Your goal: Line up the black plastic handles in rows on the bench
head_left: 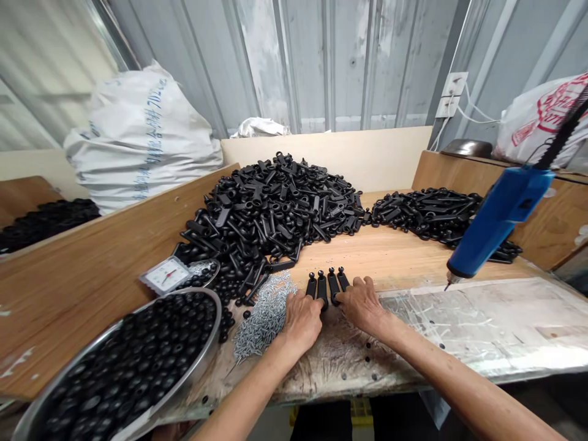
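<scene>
Several black plastic handle pieces (327, 284) lie side by side on the wooden workbench (404, 257), round ends pointing away from me. My left hand (301, 318) rests palm down at their near left end, fingertips on the leftmost pieces. My right hand (362, 303) lies palm down at their near right end, fingers touching the rightmost pieces. Neither hand grips anything. A heap of small silver screws (266, 312) sits just left of my left hand.
A big pile of black handle pieces (271, 214) lies behind, a smaller pile (436, 214) at the right. A blue electric screwdriver (498, 223) hangs at the right. A metal bowl of black caps (202, 358) and a small scale (166, 275) stand left. White sacks (138, 135) sit behind.
</scene>
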Tool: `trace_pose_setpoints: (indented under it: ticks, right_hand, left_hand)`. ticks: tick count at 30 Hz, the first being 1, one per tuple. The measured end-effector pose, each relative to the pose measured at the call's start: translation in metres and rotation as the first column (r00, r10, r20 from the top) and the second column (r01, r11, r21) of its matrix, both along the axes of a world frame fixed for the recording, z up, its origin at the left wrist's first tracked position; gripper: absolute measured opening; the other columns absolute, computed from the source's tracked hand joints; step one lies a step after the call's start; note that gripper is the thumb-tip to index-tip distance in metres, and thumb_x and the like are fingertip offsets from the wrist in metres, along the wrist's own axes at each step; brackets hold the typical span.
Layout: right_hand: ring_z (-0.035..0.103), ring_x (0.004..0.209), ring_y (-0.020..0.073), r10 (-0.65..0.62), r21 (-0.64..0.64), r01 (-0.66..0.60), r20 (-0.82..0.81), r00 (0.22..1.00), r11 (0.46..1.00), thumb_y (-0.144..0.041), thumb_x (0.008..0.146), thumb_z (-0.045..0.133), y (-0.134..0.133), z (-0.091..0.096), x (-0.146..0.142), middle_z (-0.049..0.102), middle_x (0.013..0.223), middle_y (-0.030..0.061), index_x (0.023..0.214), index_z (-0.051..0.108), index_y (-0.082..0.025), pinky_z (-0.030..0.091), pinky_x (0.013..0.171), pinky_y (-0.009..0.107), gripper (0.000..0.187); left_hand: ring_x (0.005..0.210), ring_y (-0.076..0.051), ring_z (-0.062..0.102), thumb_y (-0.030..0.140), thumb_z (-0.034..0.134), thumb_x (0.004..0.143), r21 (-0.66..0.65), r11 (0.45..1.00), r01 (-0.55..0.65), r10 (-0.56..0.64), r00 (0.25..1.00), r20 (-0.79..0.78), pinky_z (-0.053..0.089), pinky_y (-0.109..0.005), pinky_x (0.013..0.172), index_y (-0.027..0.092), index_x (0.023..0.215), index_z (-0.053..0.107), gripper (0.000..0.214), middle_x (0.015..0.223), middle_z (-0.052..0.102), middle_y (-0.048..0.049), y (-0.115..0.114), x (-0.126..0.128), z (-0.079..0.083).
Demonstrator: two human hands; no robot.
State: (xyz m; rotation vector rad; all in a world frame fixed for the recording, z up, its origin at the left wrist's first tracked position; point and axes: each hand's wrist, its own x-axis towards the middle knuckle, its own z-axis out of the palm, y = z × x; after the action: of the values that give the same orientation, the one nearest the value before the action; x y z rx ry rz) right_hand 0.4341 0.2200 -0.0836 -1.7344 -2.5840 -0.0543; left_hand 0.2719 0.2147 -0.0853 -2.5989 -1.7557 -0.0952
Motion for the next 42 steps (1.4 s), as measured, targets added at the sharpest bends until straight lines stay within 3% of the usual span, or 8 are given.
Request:
trace_pose_setpoints:
  ticks: [6, 12, 17, 24, 29, 33, 39, 42]
  right_hand:
    - [0.05, 0.096, 0.0297, 0.034, -0.033, -0.034, 0.021, 0.999, 0.999, -0.02, 0.085, 0.057, -0.018, 0.01, 0.01, 0.066, 0.085, 0.0102, 0.085, 0.069, -0.02, 0.032, 0.082, 0.042, 0.012]
    - [0.051, 0.093, 0.0299, 0.074, -0.045, -0.072, 0.034, 0.997, 0.996, -0.016, 0.082, 0.057, -0.055, 0.013, 0.021, 0.065, 0.081, 0.0092, 0.08, 0.068, -0.02, 0.031, 0.08, 0.043, 0.012]
    - [0.05, 0.09, 0.0281, 0.082, -0.016, -0.082, -0.016, 0.997, 0.997, -0.015, 0.081, 0.06, -0.086, 0.006, 0.03, 0.063, 0.077, 0.0059, 0.077, 0.066, -0.022, 0.03, 0.082, 0.043, 0.01]
    - [0.05, 0.084, 0.026, 0.141, 0.122, -0.128, -0.102, 0.985, 0.984, -0.009, 0.079, 0.062, -0.105, -0.014, 0.041, 0.059, 0.074, 0.0027, 0.082, 0.064, -0.024, 0.032, 0.076, 0.039, 0.015]
    - [0.051, 0.089, 0.027, 0.22, 0.216, -0.189, -0.127, 0.967, 0.958, -0.007, 0.08, 0.059, -0.105, -0.022, 0.052, 0.059, 0.091, 0.0051, 0.105, 0.06, -0.023, 0.035, 0.074, 0.038, 0.029]
    - [0.051, 0.094, 0.0278, 0.294, 0.318, -0.229, -0.175, 0.94, 0.92, -0.013, 0.087, 0.05, -0.105, -0.018, 0.068, 0.059, 0.105, 0.0088, 0.111, 0.057, -0.02, 0.037, 0.076, 0.039, 0.025]
    - [0.053, 0.098, 0.0266, 0.272, 0.331, -0.184, -0.241, 0.932, 0.925, -0.016, 0.091, 0.041, -0.105, -0.015, 0.085, 0.061, 0.108, 0.0108, 0.11, 0.059, -0.018, 0.041, 0.081, 0.041, 0.026]
    - [0.056, 0.096, 0.0255, 0.27, 0.28, -0.181, -0.323, 0.907, 0.943, -0.016, 0.091, 0.041, -0.111, -0.006, 0.073, 0.062, 0.107, 0.0109, 0.112, 0.059, -0.019, 0.046, 0.08, 0.041, 0.027]
  left_hand:
    - [0.092, -0.028, 0.053, 0.007, 0.041, 0.075, -0.025, 1.0, -0.015, 0.016, 1.0, 0.012, 0.037, -0.04, 0.076, 0.022, 0.086, 0.07, 0.034, 0.077, 0.063, -0.0088, -0.009, 0.007, 0.004]
    - [0.092, -0.027, 0.052, 0.008, 0.043, 0.074, -0.055, 0.996, 0.072, -0.071, 0.997, 0.019, 0.038, -0.042, 0.08, 0.019, 0.08, 0.068, 0.028, 0.077, 0.061, -0.009, -0.04, 0.017, 0.005]
    - [0.092, -0.026, 0.05, 0.008, 0.041, 0.074, -0.073, 0.986, 0.147, -0.145, 0.989, 0.038, 0.038, -0.045, 0.083, 0.018, 0.076, 0.063, 0.024, 0.078, 0.059, -0.0073, -0.07, 0.02, 0.004]
    - [0.094, -0.026, 0.049, 0.005, 0.036, 0.075, -0.082, 0.984, 0.157, -0.154, 0.987, 0.047, 0.035, -0.049, 0.089, 0.017, 0.089, 0.057, 0.028, 0.087, 0.056, -0.0088, -0.097, 0.019, 0.01]
    - [0.093, -0.022, 0.049, 0.009, 0.037, 0.081, -0.047, 0.99, 0.137, -0.131, 0.986, 0.107, 0.035, -0.044, 0.089, 0.022, 0.111, 0.05, 0.035, 0.094, 0.056, -0.0044, -0.1, 0.005, 0.01]
    - [0.092, -0.018, 0.05, 0.015, 0.042, 0.088, 0.057, 0.998, 0.028, -0.039, 0.978, 0.207, 0.036, -0.038, 0.085, 0.024, 0.122, 0.047, 0.035, 0.098, 0.058, -0.0012, -0.097, -0.022, -0.002]
    - [0.094, -0.021, 0.05, 0.015, 0.044, 0.086, 0.119, 0.993, -0.017, -0.004, 0.985, 0.17, 0.035, -0.037, 0.08, 0.022, 0.083, 0.063, 0.021, 0.089, 0.06, -0.0015, -0.084, -0.045, -0.023]
    - [0.098, -0.025, 0.05, 0.012, 0.042, 0.084, 0.2, 0.979, -0.049, 0.019, 0.989, 0.147, 0.036, -0.04, 0.08, 0.02, 0.086, 0.065, 0.024, 0.094, 0.062, -0.0049, -0.069, -0.054, -0.026]
